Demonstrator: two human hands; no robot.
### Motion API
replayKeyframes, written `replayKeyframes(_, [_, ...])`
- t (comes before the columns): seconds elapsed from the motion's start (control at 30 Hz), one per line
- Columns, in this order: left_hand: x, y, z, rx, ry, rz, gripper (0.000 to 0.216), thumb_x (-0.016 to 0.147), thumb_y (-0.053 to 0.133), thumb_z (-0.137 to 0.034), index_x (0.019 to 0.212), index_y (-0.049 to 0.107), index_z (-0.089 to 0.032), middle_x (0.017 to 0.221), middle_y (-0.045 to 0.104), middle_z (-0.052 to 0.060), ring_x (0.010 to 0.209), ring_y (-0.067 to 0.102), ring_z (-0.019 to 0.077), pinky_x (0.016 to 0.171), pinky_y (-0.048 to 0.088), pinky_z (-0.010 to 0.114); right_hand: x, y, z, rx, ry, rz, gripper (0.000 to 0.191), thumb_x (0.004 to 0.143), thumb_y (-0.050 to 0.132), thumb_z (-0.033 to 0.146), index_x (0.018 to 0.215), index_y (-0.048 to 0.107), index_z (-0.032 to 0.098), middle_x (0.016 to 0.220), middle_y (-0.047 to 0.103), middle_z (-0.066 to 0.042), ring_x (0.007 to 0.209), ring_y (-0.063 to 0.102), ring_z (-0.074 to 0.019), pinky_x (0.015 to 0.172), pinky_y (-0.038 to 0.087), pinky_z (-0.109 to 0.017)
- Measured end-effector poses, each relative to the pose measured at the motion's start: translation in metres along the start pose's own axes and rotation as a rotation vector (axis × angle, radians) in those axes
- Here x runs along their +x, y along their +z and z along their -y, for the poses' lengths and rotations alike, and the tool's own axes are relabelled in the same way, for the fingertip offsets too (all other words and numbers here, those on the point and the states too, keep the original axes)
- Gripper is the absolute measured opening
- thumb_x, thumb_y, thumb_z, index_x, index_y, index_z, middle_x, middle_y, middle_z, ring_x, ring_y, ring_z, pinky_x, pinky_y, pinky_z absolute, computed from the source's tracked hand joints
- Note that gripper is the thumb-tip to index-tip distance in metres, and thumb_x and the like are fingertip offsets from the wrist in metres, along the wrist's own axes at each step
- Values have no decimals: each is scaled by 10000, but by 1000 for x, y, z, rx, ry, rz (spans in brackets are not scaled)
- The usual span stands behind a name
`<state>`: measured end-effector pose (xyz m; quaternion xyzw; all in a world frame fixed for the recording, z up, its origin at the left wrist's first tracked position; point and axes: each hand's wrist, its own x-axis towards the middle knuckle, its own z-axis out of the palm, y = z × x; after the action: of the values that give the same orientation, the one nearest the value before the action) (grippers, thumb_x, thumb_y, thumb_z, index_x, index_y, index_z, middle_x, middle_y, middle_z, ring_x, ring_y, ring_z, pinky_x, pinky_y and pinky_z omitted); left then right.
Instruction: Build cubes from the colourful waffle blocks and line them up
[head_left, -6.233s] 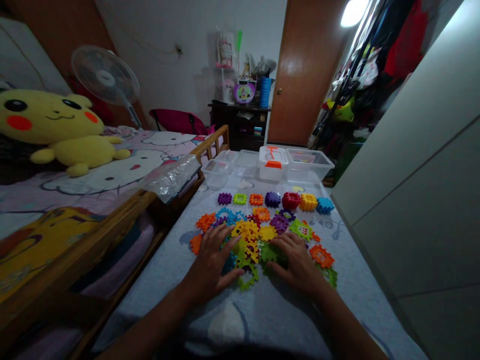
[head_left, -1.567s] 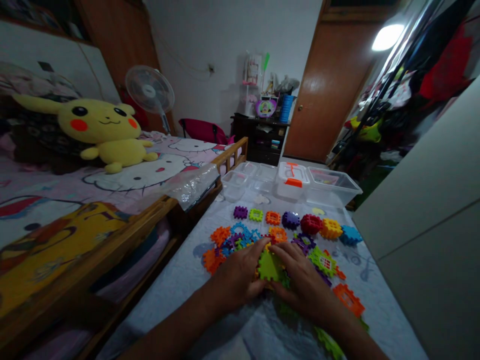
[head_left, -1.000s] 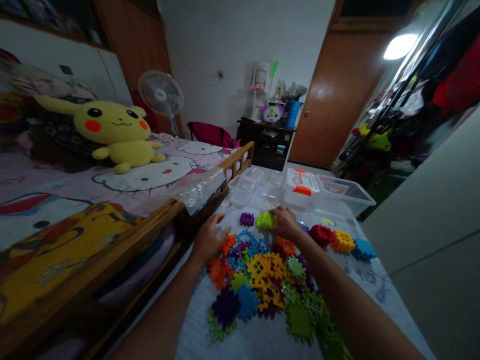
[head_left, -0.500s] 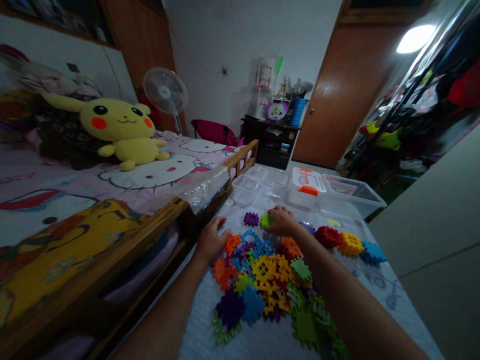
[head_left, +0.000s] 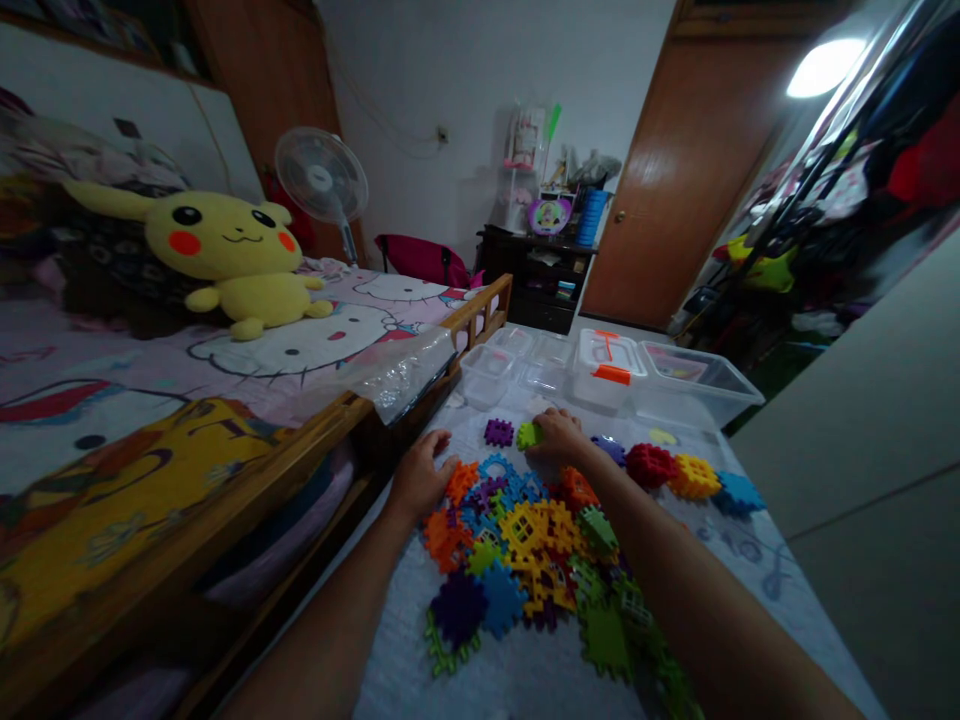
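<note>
My right hand (head_left: 556, 438) reaches over the pile, its fingers closed on a light green toothed building tile (head_left: 528, 436). Just left of that tile lies a purple tile (head_left: 499, 432). At the left edge of the heap rests my left hand (head_left: 421, 478), fingers apart and nothing in it, beside an orange tile (head_left: 461, 482). A mixed heap of interlocking tiles (head_left: 525, 530) spreads between my forearms. To the right stand sorted stacks: a blue-purple one (head_left: 609, 450) partly behind my right arm, red (head_left: 651, 465), yellow (head_left: 696, 477) and blue (head_left: 739, 493).
Clear plastic boxes line the table's far end: small tubs (head_left: 486, 378), a lidded box with orange clips (head_left: 609, 365) and a larger open bin (head_left: 697, 385). A wooden bed rail (head_left: 330, 425) borders the left side. A yellow plush toy (head_left: 240, 255) sits on the bed.
The view has shifted slightly. Both hands keep nearly the same places, the right still at the light green tile and the left beside the heap.
</note>
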<state>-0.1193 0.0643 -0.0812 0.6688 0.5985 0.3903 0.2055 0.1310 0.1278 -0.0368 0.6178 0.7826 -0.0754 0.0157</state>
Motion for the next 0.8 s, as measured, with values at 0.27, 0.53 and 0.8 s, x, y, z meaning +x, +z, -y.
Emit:
replayKeyframes(0.27, [-1, 0, 2, 4, 19, 14, 353, 759, 565, -311, 1076, 593, -159, 1085, 663, 97, 981, 664, 234, 894, 529, 371, -60, -31, -28, 144, -28, -147, 604, 791, 656, 397, 1322, 498, 157, 1298, 531, -145, 1190, 489, -292, 979, 392, -407])
replayKeyframes(0.53, [-4, 1, -6, 31, 75, 37, 325, 751, 554, -321, 1033, 608, -167, 1041, 672, 84, 941, 665, 227, 883, 529, 367, -154, -8, -55, 248, -234, 62, 654, 718, 660, 226, 1349, 495, 181, 1409, 485, -137, 1281, 424, -303, 1056, 337, -478])
replayKeyframes(0.8, [-7, 0, -7, 18, 55, 37, 344, 745, 546, -360, 1021, 612, -165, 1052, 673, 93, 927, 663, 231, 882, 525, 380, -153, -6, -44, 185, -182, 62, 636, 688, 641, 194, 1313, 523, 176, 1350, 514, -140, 1212, 423, -329, 1010, 331, -500])
